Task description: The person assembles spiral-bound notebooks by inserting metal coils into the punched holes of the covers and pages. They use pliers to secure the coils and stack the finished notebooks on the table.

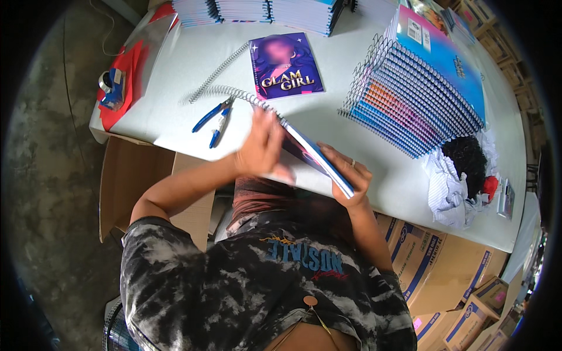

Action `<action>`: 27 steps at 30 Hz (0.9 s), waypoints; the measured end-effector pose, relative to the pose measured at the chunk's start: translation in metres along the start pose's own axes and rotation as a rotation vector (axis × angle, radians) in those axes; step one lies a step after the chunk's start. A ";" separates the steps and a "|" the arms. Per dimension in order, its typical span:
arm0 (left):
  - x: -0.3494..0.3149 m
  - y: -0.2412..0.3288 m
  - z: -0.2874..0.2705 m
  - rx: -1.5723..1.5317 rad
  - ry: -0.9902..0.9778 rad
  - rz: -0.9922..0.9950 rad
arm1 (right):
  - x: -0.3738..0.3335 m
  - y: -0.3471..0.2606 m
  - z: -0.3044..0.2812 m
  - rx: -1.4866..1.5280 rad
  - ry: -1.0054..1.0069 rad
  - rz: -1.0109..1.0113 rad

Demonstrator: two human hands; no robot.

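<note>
My right hand (350, 175) grips a notebook (319, 155) by its lower end, tilted so its white page edges and part of a dark purple cover show. From its far end runs a loose metal spiral coil (228, 90), smeared by motion. Against the notebook's coil end is my left hand (262, 143), blurred, its thumb held apart from the raised fingers. Beyond lies another purple notebook (288, 65), cover up. A second loose coil (219, 73) stretches beside it. Blue-handled pliers (213, 120) rest on the table, left of my left hand.
A tall stack of spiral notebooks (415, 93) stands at right, beside crumpled cloth (448, 187) and a black tangle (465, 158). More notebook stacks (246, 11) line the back. A tape dispenser (113, 88) sits on red sheets at left. Cardboard boxes (433, 263) are below the table's edge.
</note>
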State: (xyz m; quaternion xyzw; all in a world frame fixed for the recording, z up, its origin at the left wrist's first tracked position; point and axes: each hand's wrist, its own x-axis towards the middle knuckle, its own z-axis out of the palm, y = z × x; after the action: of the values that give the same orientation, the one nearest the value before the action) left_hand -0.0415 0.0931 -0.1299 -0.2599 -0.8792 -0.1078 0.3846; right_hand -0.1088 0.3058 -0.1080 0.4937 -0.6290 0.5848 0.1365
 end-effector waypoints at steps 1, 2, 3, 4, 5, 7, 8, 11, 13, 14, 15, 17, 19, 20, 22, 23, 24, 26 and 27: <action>-0.002 0.005 -0.012 -0.009 -0.129 0.202 | 0.000 0.004 0.000 -0.012 0.041 -0.005; 0.006 -0.018 -0.014 0.193 0.102 0.196 | -0.001 0.003 -0.004 -0.053 -0.012 -0.050; 0.011 -0.048 -0.015 0.387 0.320 0.168 | 0.001 0.000 -0.001 0.008 -0.029 -0.037; 0.007 -0.053 -0.008 0.373 0.339 0.103 | 0.002 -0.006 0.002 0.062 -0.055 -0.004; 0.004 -0.056 -0.003 0.362 0.349 0.037 | 0.006 -0.008 0.005 0.120 -0.072 0.002; 0.004 -0.035 -0.001 0.242 0.144 -0.109 | 0.005 -0.003 0.005 0.043 -0.047 -0.009; 0.009 -0.009 -0.006 0.145 -0.061 -0.203 | 0.001 0.001 0.005 -0.002 -0.005 0.007; 0.011 0.006 -0.012 0.054 0.112 0.200 | 0.005 0.008 0.004 0.005 0.020 0.043; 0.018 -0.001 -0.019 0.107 0.192 0.140 | 0.009 -0.002 0.008 0.033 -0.054 0.061; 0.020 -0.011 -0.016 0.113 0.228 0.041 | 0.008 -0.009 0.007 0.122 -0.094 0.048; 0.026 -0.024 -0.010 0.127 0.281 -0.042 | 0.007 -0.015 0.009 0.012 -0.105 0.056; 0.025 -0.018 -0.005 0.090 0.242 0.018 | 0.006 0.000 0.009 -0.002 -0.024 0.044; 0.001 0.013 -0.003 0.000 0.029 0.310 | 0.005 0.005 0.009 0.019 -0.015 0.014; -0.003 0.006 -0.004 0.020 0.023 0.234 | 0.005 0.006 0.009 0.024 -0.008 0.009; -0.011 -0.011 -0.002 0.070 0.023 0.090 | 0.007 -0.004 0.010 0.082 -0.065 0.051; -0.012 -0.001 0.003 0.037 0.037 0.053 | 0.010 -0.006 0.012 0.155 -0.072 0.015; -0.005 0.003 0.011 0.018 0.067 0.031 | 0.011 -0.004 0.012 0.118 -0.055 0.032; 0.004 0.012 0.021 -0.022 0.127 -0.013 | 0.008 0.001 0.014 0.046 -0.020 0.066; 0.009 0.019 0.014 -0.032 0.148 0.087 | 0.007 0.004 0.012 0.038 -0.026 0.051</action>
State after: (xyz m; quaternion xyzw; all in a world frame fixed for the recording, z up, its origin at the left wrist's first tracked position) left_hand -0.0450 0.1179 -0.1328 -0.2955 -0.8343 -0.1240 0.4486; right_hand -0.1099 0.2916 -0.1085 0.4875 -0.6318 0.5936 0.1037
